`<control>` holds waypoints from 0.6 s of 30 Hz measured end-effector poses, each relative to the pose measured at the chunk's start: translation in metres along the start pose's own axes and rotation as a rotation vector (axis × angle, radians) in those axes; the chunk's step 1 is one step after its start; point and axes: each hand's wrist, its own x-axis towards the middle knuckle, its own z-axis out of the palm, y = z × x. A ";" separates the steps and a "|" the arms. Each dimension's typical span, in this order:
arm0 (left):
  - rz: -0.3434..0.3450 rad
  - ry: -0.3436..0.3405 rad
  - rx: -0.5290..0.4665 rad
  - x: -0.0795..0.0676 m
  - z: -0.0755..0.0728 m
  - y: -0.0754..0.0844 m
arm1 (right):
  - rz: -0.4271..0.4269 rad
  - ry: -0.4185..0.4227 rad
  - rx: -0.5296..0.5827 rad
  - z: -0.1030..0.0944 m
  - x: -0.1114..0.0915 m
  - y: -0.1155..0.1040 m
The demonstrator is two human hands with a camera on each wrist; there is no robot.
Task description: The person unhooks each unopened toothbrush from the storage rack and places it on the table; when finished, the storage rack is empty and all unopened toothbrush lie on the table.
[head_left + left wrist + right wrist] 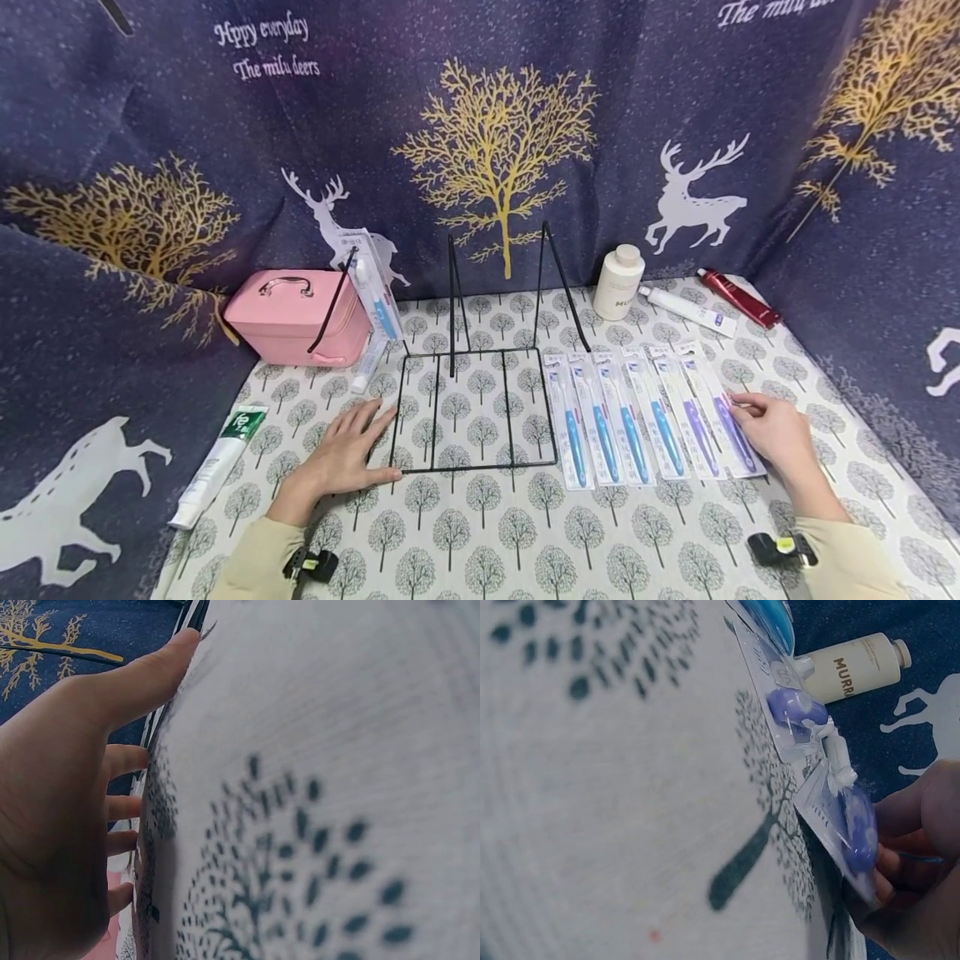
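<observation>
My left hand (341,454) lies at the left side of a black wire rack (508,417), fingers spread, thumb and fingertips against its base frame. In the left wrist view the thumb and fingers (142,682) are straight. One packaged toothbrush (383,312) with a blue handle hangs at the rack's left prong. To the right of the rack lie several packaged toothbrushes (632,446) in a row, blue handles then purple. My right hand (780,433) pinches the edge of the rightmost packaged toothbrush (859,829), which has a purple handle and is tilted up slightly in the right wrist view.
A pink case (300,321) stands at the back left, with a pale tube (369,367) beside it. A green-and-white tube (221,467) lies at the left. At the back right are a cream bottle (618,283), a white tube (690,311) and a red tube (738,297).
</observation>
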 end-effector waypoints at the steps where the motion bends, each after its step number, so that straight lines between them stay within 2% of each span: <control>1: -0.002 -0.002 0.002 0.000 0.000 0.000 | -0.001 0.006 -0.002 0.000 0.000 0.000; 13: 0.010 0.008 -0.004 0.000 -0.001 0.000 | 0.012 0.009 0.029 -0.001 -0.002 0.003; 18: 0.008 0.011 0.008 -0.001 0.000 0.000 | -0.007 0.020 0.036 -0.005 -0.003 -0.003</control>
